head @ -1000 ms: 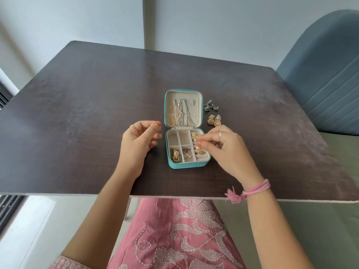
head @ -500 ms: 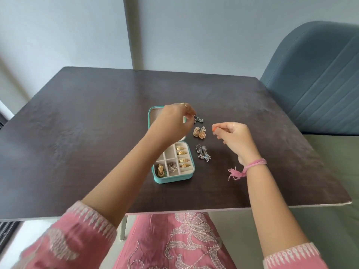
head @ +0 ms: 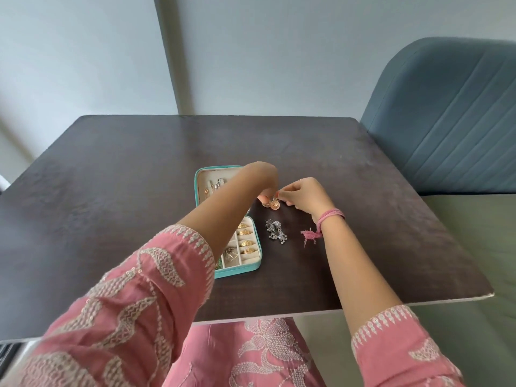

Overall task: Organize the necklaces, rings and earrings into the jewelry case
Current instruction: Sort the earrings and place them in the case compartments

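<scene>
The teal jewelry case (head: 251, 267) lies open on the dark table (head: 111, 219). Chains hang in its lid (head: 198, 188), and gold rings (head: 245, 238) fill the base's right column. My left forearm crosses over the case. My left hand (head: 261, 181) pinches one gold earring (head: 265, 203) just right of the lid. My right hand (head: 305, 194) meets it there and pinches the top of the second gold earring (head: 275, 205). A pair of silver earrings (head: 275, 233) lies on the table beside the base. My arm hides the left compartments.
A blue upholstered chair (head: 446, 121) stands at the table's right side. The near table edge (head: 391, 303) is close to my lap. A pink thread tassel (head: 309, 236) hangs from my right wrist over the table.
My left hand came down from over the lid to the gold earrings. My right hand moved left to meet it, and both now pinch the earrings. The view also shifted.
</scene>
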The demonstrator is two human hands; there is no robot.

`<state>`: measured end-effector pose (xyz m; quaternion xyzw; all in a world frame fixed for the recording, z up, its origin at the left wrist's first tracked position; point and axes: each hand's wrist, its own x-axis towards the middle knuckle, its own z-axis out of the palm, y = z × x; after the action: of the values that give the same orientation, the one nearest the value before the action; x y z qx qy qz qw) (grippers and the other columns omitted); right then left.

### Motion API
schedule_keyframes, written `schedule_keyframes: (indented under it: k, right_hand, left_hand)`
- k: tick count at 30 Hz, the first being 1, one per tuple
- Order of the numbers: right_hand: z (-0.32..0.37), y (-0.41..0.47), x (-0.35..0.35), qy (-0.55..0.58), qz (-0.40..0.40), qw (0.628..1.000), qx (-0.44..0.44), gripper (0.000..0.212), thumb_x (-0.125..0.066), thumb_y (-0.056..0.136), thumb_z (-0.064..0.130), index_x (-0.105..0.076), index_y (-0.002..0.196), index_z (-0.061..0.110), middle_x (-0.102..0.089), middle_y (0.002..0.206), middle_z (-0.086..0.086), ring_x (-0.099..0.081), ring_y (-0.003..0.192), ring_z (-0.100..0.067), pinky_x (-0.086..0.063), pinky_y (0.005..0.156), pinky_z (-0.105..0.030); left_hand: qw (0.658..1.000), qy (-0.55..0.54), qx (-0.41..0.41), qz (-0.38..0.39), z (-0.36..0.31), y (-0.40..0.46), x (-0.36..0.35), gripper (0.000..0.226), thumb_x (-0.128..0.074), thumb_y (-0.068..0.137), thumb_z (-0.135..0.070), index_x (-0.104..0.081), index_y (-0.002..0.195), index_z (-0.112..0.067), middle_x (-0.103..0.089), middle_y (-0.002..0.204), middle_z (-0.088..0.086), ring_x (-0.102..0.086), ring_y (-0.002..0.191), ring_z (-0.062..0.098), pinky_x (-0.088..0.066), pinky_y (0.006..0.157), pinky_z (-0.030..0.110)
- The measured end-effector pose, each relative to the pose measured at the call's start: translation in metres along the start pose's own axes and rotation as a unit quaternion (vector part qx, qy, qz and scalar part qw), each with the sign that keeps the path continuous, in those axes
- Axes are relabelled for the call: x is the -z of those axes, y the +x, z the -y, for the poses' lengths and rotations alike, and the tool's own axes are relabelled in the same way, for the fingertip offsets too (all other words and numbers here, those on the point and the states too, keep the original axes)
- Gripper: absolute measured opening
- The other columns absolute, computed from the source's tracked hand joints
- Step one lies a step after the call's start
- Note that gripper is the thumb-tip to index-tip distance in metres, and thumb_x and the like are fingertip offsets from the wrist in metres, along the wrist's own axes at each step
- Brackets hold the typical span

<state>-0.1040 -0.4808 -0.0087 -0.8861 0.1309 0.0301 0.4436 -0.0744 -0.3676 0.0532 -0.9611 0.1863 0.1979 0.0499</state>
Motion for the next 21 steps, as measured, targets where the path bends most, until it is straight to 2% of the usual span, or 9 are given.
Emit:
schedule_keyframes:
  k: [3,5,7,12,15,18,19,21]
  right_hand:
    - [0.000,0.001,-0.001,-0.014,0.002,1.000,-0.004,0.008,-0.071,0.080,0.024,-0.076,0.080,0.019,-0.062,0.063,0.005,-0.057,0.073,-0.013,-0.041,0.068,-0.023]
    - [0.002,0.002,-0.002,-0.019,0.007,1.000,-0.005,0.005,-0.072,0.079,0.025,-0.075,0.078,0.021,-0.059,0.061,0.007,-0.056,0.075,-0.013,-0.040,0.064,-0.024]
    - [0.004,0.001,-0.002,-0.019,0.018,1.000,-0.005,0.006,-0.073,0.079,0.026,-0.073,0.074,0.024,-0.057,0.061,0.008,-0.054,0.074,-0.013,-0.038,0.062,-0.025]
    - [0.001,0.002,-0.003,-0.006,0.019,1.000,0.004,0.017,-0.074,0.078,0.020,-0.065,0.065,0.027,-0.062,0.067,0.006,-0.055,0.074,-0.013,-0.047,0.076,-0.030]
    - [-0.001,-0.001,-0.003,0.029,0.018,0.999,0.012,0.017,-0.074,0.078,0.015,-0.066,0.068,0.026,-0.062,0.065,0.005,-0.055,0.065,-0.010,-0.046,0.072,-0.025]
    - [-0.002,-0.007,-0.001,0.083,0.029,0.996,0.012,0.011,-0.071,0.080,0.011,-0.069,0.075,0.020,-0.060,0.062,0.002,-0.051,0.058,-0.008,-0.043,0.061,-0.016]
    - [-0.002,-0.010,0.000,0.099,0.033,0.994,0.012,0.008,-0.070,0.080,0.010,-0.070,0.078,0.019,-0.061,0.063,0.000,-0.051,0.058,-0.007,-0.042,0.060,-0.015]
    - [-0.002,-0.014,0.003,0.139,0.032,0.990,0.016,0.008,-0.069,0.083,0.010,-0.071,0.088,0.016,-0.064,0.070,-0.001,-0.051,0.060,-0.007,-0.041,0.056,-0.011]
  left_hand:
    - [0.999,0.044,-0.021,0.012,-0.001,0.000,0.002,0.025,-0.058,0.093,-0.019,-0.067,0.108,-0.002,-0.047,0.063,0.000,-0.050,0.083,0.021,-0.043,0.079,0.030]
    - [0.999,0.034,-0.014,0.003,-0.001,0.004,0.000,0.018,-0.061,0.091,-0.018,-0.067,0.099,-0.003,-0.046,0.061,0.001,-0.050,0.081,0.022,-0.045,0.081,0.031]
    - [1.000,0.020,-0.005,0.001,-0.001,0.002,0.000,0.012,-0.063,0.089,-0.017,-0.065,0.087,-0.005,-0.047,0.060,0.001,-0.052,0.078,0.022,-0.044,0.075,0.031]
    - [1.000,-0.018,0.011,-0.010,0.001,0.003,-0.002,0.031,-0.062,0.089,-0.018,-0.055,0.061,-0.007,-0.049,0.059,0.000,-0.051,0.069,0.021,-0.040,0.070,0.026]
    - [1.000,-0.016,0.005,-0.022,0.001,0.003,-0.002,0.037,-0.064,0.086,-0.016,-0.049,0.053,-0.009,-0.045,0.053,0.002,-0.044,0.050,0.016,-0.040,0.068,0.027]
    - [1.000,-0.012,-0.001,-0.018,0.002,0.003,-0.003,0.033,-0.064,0.086,-0.018,-0.054,0.055,-0.010,-0.048,0.053,0.000,-0.048,0.055,0.017,-0.041,0.069,0.028]
    - [0.999,-0.023,-0.001,-0.022,0.004,0.001,-0.003,0.025,-0.064,0.085,-0.019,-0.060,0.062,-0.009,-0.053,0.056,0.000,-0.052,0.061,0.018,-0.043,0.069,0.027]
    - [0.996,-0.081,-0.008,-0.041,0.007,-0.001,0.000,0.012,-0.064,0.085,-0.018,-0.071,0.087,-0.008,-0.067,0.076,0.001,-0.059,0.073,0.019,-0.048,0.072,0.027]
